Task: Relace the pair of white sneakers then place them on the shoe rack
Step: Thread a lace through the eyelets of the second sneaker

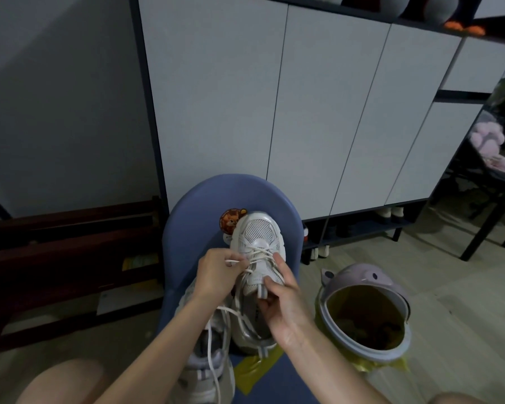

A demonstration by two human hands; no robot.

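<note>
Left hand (216, 272) pinches the lace (236, 261) tip in a narrow grip; right hand (283, 304) holds the sneaker (260, 243) on the blue chair (193, 217) just ahead. The tip could slip, missing its eyelet.

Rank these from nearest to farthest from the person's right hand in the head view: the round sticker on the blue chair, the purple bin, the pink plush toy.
From the right hand:
1. Purple bin, just to its right on the floor.
2. Round sticker, up and left on the blue chair back.
3. Pink plush toy, far right on the dark table.
</note>
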